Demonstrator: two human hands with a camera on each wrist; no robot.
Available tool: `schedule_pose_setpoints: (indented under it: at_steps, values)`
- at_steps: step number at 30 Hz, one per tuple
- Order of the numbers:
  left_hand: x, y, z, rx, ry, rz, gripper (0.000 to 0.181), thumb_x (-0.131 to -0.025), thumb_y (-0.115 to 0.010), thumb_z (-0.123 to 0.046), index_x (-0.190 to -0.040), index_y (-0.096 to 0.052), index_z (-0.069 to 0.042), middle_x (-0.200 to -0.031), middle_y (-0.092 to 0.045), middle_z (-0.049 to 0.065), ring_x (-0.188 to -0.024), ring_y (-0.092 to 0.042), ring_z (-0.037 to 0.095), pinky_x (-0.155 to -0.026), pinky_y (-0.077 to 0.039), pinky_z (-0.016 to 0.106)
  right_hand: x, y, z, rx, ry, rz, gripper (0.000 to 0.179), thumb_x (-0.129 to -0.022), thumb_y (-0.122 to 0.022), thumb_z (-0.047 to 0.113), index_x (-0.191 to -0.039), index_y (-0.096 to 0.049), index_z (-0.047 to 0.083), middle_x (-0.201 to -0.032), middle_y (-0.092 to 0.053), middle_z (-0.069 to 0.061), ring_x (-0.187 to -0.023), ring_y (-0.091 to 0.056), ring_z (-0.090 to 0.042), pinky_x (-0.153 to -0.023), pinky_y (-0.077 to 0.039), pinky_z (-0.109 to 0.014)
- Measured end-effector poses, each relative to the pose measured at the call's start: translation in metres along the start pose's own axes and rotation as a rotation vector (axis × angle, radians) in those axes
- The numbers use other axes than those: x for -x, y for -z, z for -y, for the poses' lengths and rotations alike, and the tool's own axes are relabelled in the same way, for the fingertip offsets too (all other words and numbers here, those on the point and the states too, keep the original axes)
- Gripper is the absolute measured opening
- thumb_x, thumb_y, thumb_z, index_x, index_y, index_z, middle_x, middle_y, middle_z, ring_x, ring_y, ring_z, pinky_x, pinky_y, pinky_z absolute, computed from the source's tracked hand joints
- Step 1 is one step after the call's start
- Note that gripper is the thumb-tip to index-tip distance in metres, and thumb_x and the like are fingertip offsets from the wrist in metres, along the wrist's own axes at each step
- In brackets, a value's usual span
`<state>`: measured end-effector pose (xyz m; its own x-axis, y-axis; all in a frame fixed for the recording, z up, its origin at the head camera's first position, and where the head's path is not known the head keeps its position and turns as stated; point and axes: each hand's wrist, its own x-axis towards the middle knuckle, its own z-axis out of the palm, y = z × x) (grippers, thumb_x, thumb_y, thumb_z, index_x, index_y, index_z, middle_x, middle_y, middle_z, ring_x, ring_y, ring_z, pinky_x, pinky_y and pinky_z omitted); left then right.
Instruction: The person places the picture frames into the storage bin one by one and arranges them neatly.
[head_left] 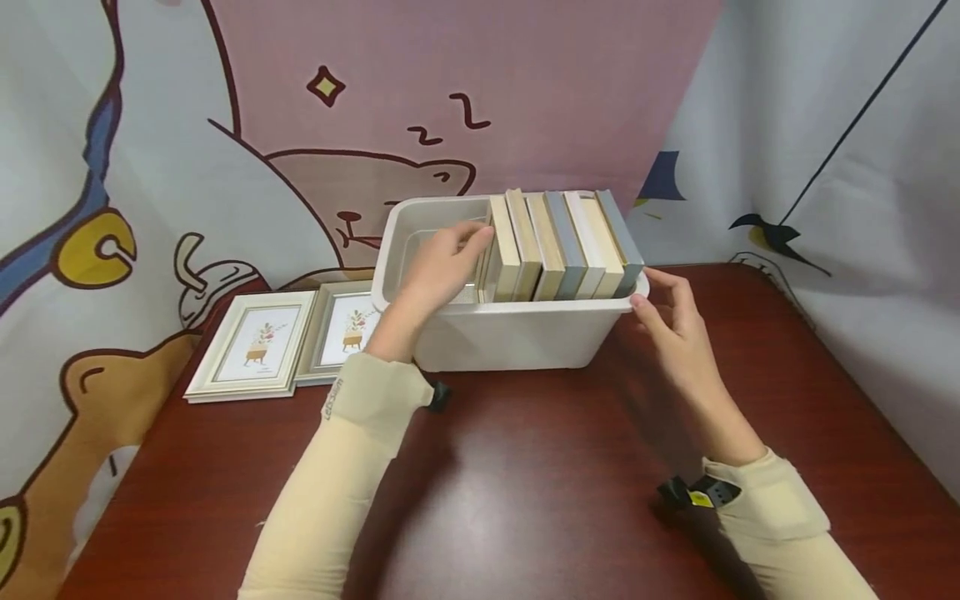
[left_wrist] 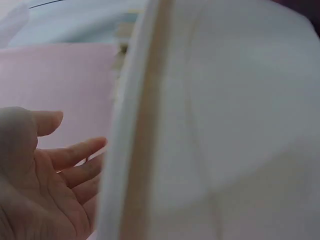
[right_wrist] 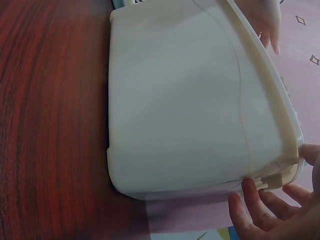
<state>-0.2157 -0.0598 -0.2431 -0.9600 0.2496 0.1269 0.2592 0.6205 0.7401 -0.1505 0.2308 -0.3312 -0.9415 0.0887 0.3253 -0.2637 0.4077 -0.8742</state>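
A white plastic bin (head_left: 517,337) stands on the table, with several picture frames (head_left: 562,250) upright in its right part, seen mostly edge-on in cream, white and grey. My left hand (head_left: 450,262) reaches over the bin's front rim, its fingertips at the leftmost upright frame. The left wrist view shows that hand (left_wrist: 50,175) with loosely extended fingers and the thumb apart, partly hidden by the bin wall (left_wrist: 235,125). At the bin's right end my right hand (head_left: 678,333) grips the rim, thumb on top and fingers beneath, as the right wrist view of the hand (right_wrist: 285,205) shows.
Two framed pictures, one cream (head_left: 251,346) and one greyish-beige (head_left: 345,333), lie face up left of the bin, the second partly behind my left forearm. The dark red wooden table (head_left: 510,500) meets a printed cloth backdrop (head_left: 525,92) at the back and sides.
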Motion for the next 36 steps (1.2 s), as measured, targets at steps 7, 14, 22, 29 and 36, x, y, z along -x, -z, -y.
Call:
schedule_pose_setpoints:
  at_steps: [7, 14, 22, 29, 36]
  values:
    - [0.019, 0.035, 0.015, 0.204, -0.017, -0.164, 0.039, -0.104, -0.051, -0.031, -0.134, -0.062, -0.008, -0.135, -0.065, 0.012, -0.118, -0.066, 0.025, -0.103, -0.055, 0.039, 0.0, 0.0, 0.0, -0.004, -0.002, 0.001, 0.049, -0.104, -0.051, 0.022, -0.149, -0.038, 0.008, -0.143, -0.047, -0.009, -0.095, -0.059, 0.009, -0.077, -0.052, -0.004]
    - [0.036, 0.055, 0.047, 0.364, -0.039, -0.349, 0.033, -0.103, -0.054, -0.022, -0.126, -0.064, -0.001, -0.129, -0.066, 0.015, -0.114, -0.067, 0.021, -0.097, -0.059, 0.035, -0.001, 0.0, 0.0, -0.011, -0.004, 0.0, 0.049, -0.104, -0.05, 0.023, -0.149, -0.037, 0.007, -0.144, -0.045, -0.007, -0.096, -0.058, 0.009, -0.077, -0.052, -0.004]
    - [0.053, 0.047, 0.095, 0.472, 0.064, -0.472, 0.031, -0.102, -0.054, -0.018, -0.123, -0.063, 0.002, -0.119, -0.065, 0.01, -0.102, -0.065, 0.008, -0.093, -0.06, 0.026, -0.001, -0.001, -0.001, -0.049, -0.011, 0.005, 0.049, -0.104, -0.05, 0.023, -0.149, -0.037, 0.005, -0.137, -0.047, 0.0, -0.096, -0.059, 0.006, -0.077, -0.053, -0.006]
    - [0.052, 0.022, 0.146, 0.494, 0.239, -0.481, 0.029, -0.101, -0.053, -0.011, -0.125, -0.061, 0.004, -0.128, -0.063, 0.019, -0.088, -0.063, -0.003, -0.084, -0.059, 0.014, -0.002, -0.004, -0.006, -0.14, -0.018, -0.023, 0.046, -0.103, -0.052, 0.02, -0.146, -0.04, 0.007, -0.124, -0.05, 0.015, -0.102, -0.057, 0.0, -0.079, -0.051, -0.006]
    - [0.047, -0.006, 0.178, 0.534, 0.331, -0.439, 0.031, -0.098, -0.053, -0.005, -0.126, -0.059, 0.007, -0.128, -0.061, 0.023, -0.096, -0.064, 0.005, -0.089, -0.059, 0.018, -0.003, -0.005, -0.008, -0.213, 0.004, -0.039, 0.041, -0.103, -0.052, 0.016, -0.143, -0.043, 0.008, -0.122, -0.052, 0.011, -0.103, -0.056, -0.003, -0.081, -0.051, -0.006]
